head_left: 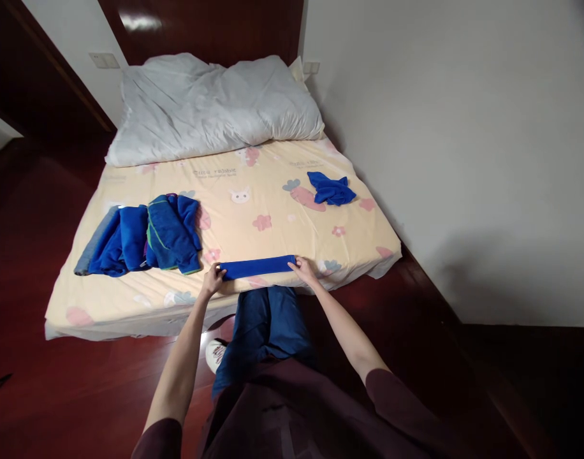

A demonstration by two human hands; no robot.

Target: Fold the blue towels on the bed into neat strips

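Observation:
A blue cloth (257, 268), folded into a long narrow strip, lies near the front edge of the bed. My left hand (214, 280) pinches its left end between thumb and fingers. At the opposite end, my right hand (303, 270) grips the right corner the same way. The strip looks flat and stretched straight between both hands. Farther back on the right is a crumpled blue cloth (331, 189), apart from my hands. To the left of my left hand sits a row of blue clothes (134, 236), one with green seams.
The bed (239, 223) has a cream sheet with rabbit and carrot prints. A bulky white quilt (215, 108) covers its far end, against a dark wooden headboard (201, 29). A white wall (454, 159) rises on the right; dark red floor (43, 382) surrounds the bed.

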